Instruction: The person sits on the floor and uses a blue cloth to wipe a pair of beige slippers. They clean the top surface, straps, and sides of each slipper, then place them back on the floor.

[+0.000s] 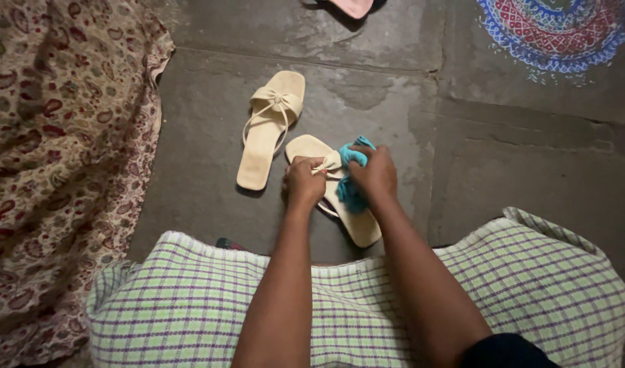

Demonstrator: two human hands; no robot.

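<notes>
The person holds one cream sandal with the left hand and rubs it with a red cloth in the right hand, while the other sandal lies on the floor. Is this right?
Not quite: the cloth is blue, not red, as the head view shows. The left hand holds the cream sandal, the right hand rubs it, and the other sandal lies on the floor.

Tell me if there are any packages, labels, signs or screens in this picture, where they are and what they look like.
None in view: no package, label, sign or screen.
Nearest to a sign: a chalk floor pattern, top right on the stone floor, round, in blue, red and white, cut off by the edge.
</notes>
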